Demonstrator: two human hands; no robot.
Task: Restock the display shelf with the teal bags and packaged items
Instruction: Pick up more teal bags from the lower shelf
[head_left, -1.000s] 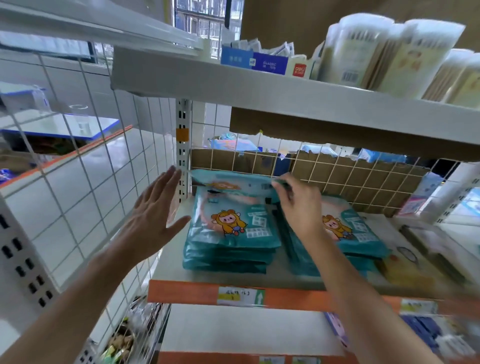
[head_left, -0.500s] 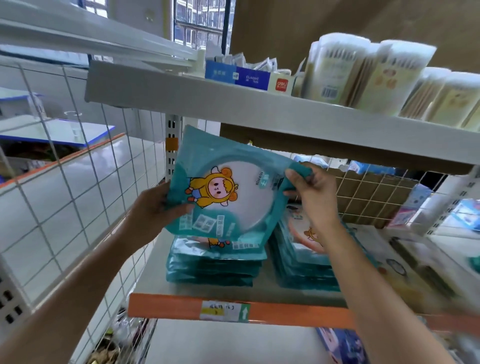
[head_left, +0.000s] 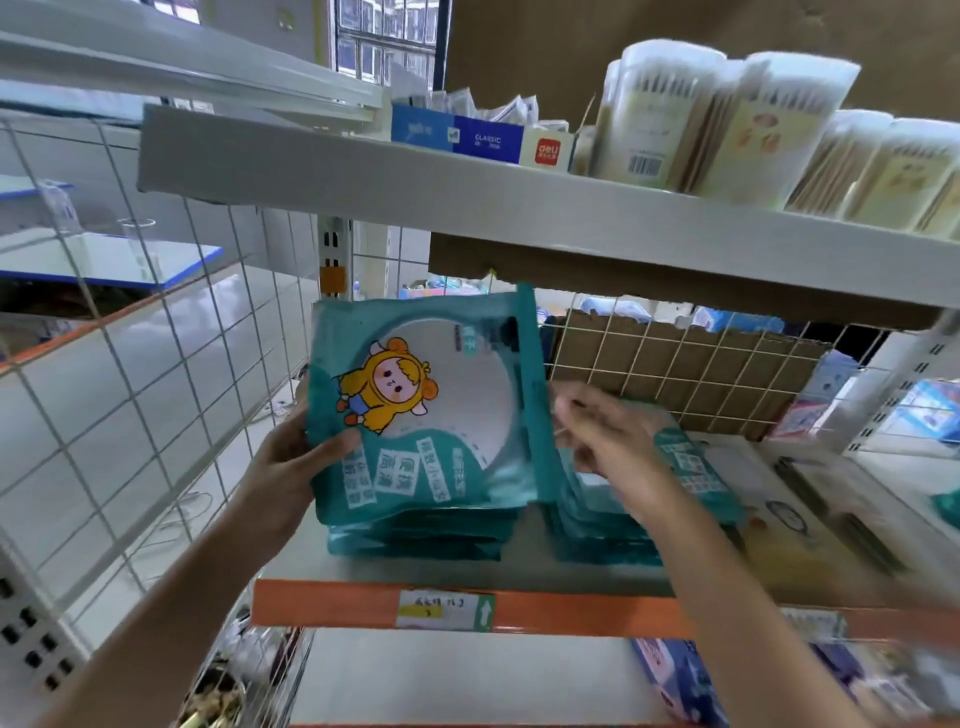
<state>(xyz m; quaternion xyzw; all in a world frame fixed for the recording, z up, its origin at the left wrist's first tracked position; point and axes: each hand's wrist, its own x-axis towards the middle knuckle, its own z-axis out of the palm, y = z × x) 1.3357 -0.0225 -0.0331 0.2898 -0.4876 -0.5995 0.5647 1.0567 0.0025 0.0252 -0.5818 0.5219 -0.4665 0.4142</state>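
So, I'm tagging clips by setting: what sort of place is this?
Likely a small shop: an orange shelf-edge strip with a price label, stacks of identical teal cartoon-printed bags, clear cotton-swab tubs above.

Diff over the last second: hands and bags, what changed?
The right hand lifted the top teal bag off the left stack and stood it upright. The left hand gripped its lower-left edge, then the right hand let go and now hangs over the right stack. Both stacks stayed on the shelf.
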